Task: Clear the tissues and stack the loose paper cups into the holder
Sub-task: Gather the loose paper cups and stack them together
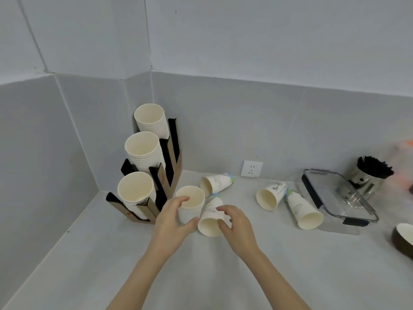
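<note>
A stepped cup holder (172, 173) stands in the corner with three stacks of white paper cups (143, 151). My left hand (172, 222) wraps around a short upright stack of cups (191, 204) just right of the holder. My right hand (234, 227) grips a printed cup lying on its side (211, 217), mouth toward me. Three more printed cups lie on the counter: one behind (215, 183), one at centre right (271, 194), one beside it (302, 211). No tissues are visible.
A clear lidded container (339, 195) sits at the right, with a metal canister of black sticks (366, 177) behind it. A dark bowl (403, 238) shows at the right edge. A wall socket (252, 168) is on the back wall.
</note>
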Tool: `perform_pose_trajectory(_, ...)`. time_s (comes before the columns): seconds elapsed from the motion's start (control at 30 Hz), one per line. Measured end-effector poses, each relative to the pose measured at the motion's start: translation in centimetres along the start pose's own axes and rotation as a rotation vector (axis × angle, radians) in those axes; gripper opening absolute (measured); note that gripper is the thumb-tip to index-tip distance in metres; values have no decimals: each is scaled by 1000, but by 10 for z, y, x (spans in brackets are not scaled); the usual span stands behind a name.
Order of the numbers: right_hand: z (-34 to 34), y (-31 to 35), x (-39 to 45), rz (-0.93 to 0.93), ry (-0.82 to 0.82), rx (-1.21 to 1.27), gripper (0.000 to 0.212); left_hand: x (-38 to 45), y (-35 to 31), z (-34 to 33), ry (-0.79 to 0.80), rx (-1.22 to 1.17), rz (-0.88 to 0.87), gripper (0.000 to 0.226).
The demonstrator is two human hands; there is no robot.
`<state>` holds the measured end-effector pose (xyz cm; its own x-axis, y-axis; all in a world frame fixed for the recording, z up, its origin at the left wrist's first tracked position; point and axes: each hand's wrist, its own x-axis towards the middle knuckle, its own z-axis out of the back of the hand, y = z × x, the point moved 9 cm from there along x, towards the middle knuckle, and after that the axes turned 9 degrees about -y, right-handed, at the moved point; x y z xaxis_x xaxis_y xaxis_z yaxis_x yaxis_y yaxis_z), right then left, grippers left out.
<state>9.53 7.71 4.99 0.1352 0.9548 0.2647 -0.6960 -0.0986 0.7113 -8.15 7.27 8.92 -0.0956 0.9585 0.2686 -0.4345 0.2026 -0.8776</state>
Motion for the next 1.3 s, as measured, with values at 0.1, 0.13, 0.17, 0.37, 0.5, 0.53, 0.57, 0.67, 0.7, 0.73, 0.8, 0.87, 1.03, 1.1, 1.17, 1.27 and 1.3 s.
perform_pose_trajectory(0.1, -13, -20, 22, -1, 69, -105, 42, 16, 11, -16, -12, 57, 15, 56)
perform_pose_trajectory(0.13, -21, -27, 27, -11, 122, -141, 48, 21, 15, -21, -10, 80, 20, 60)
perform_pose_trajectory(0.17, -31, -34, 29, -22, 185, -177, 56, 24, 19, -25, -4, 103, 29, 66)
perform_pose_trajectory(0.37, -71, -54, 34, 52, 359, -330, 55, 40, 46, -44, -16, 158, 107, 91)
perform_pose_trajectory(0.5, -71, -47, 40, 180, 249, -377, 34, 48, 58, -48, -51, 144, 132, 94)
perform_pose_trajectory(0.53, -70, -47, 42, 189, 228, -376, 32, 49, 61, -48, -61, 140, 145, 96)
perform_pose_trajectory(0.57, -68, -47, 45, 199, 203, -372, 30, 49, 63, -49, -72, 128, 166, 97)
perform_pose_trajectory(0.67, -51, -37, 56, 237, 56, -317, 24, 51, 65, -45, -122, 70, 233, 94)
perform_pose_trajectory(0.7, -44, -34, 61, 229, 7, -291, 22, 52, 65, -44, -131, 54, 248, 90)
perform_pose_trajectory(0.73, -35, -33, 68, 203, -40, -266, 21, 52, 64, -44, -134, 38, 258, 85)
perform_pose_trajectory(0.8, -16, -32, 86, 107, -130, -219, 21, 52, 64, -44, -136, 16, 266, 79)
perform_pose_trajectory(0.87, 6, -29, 102, 32, -212, -154, 20, 53, 67, -44, -148, 12, 275, 79)
perform_pose_trajectory(1.03, 74, 9, 127, -31, -416, 154, 23, 53, 77, -41, -181, 2, 291, 77)
perform_pose_trajectory(1.1, 93, 32, 134, -10, -447, 262, 24, 53, 80, -41, -187, -1, 306, 78)
perform_pose_trajectory(1.17, 94, 51, 137, 9, -415, 318, 23, 53, 83, -42, -189, -17, 317, 80)
perform_pose_trajectory(1.27, 63, 68, 135, 44, -265, 278, 23, 54, 84, -42, -180, -28, 327, 80)
perform_pose_trajectory(1.3, 47, 69, 131, 58, -209, 246, 23, 54, 85, -42, -182, -35, 326, 80)
